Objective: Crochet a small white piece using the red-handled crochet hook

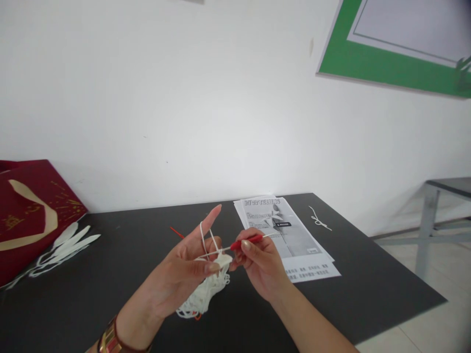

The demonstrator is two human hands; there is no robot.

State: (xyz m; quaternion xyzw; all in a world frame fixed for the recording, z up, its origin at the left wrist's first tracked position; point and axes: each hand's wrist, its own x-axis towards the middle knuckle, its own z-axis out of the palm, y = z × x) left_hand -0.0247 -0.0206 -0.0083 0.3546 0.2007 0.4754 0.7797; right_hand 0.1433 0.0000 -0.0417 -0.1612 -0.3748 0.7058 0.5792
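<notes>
Between thumb and fingers, my left hand point(184, 260) pinches a small white crocheted piece point(223, 260). White yarn point(203, 233) loops round its raised index finger and runs down to the piece. My right hand point(261, 264) grips a crochet hook point(246, 242) by its red handle, and the thin metal shaft points left, at the top edge of the crocheted piece. Whether a loop sits on the hook's tip is too small to tell. Below my left hand lies a loose bundle of white yarn point(204, 294), partly hidden by the hand.
Printed sheets point(305, 245) lie on the black table point(368, 284), with a short knotted white cord point(319, 219) to their right. At the left, a dark red bag point(22, 211) stands behind several white leaf-shaped crocheted pieces point(69, 247). A red strand point(177, 232) shows behind my left hand.
</notes>
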